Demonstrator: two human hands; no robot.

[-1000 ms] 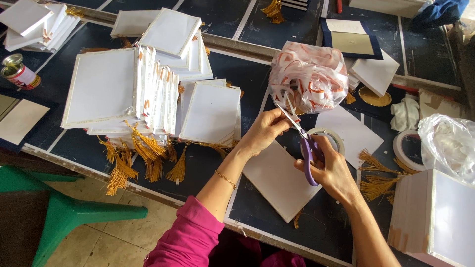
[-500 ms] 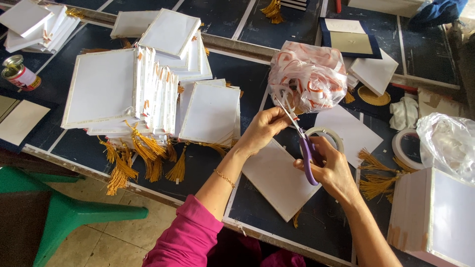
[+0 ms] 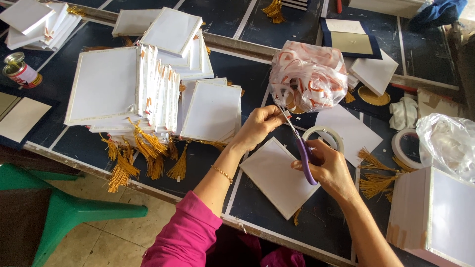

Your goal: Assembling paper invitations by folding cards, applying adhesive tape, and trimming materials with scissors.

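— Anything different from a second ago?

— Hardly. The scissors [image 3: 303, 148] sit at the same slant and both hands have stayed over the same white card [image 3: 277, 175]. My guess is the snip is still being lined up.

— Run me across the bench, left to right.

— One tin can [image 3: 20, 70] at the far left edge. Then the big fanned stack of white cards [image 3: 123, 89] with gold tassels hanging off its near side; too many to count. Next the left hand [image 3: 260, 126], fingers pinched on something small near the blade tips; I can't make out what. Just above it, one plastic bag of orange-and-white ribbon [image 3: 308, 76].

— And the other hand?

— The right hand [image 3: 329, 168] is closed through the purple handles, blades pointing up toward the bag. Behind it are two tape rolls [image 3: 324, 136], one touching the hand, one further right. Last, a clear bag [image 3: 448, 143].
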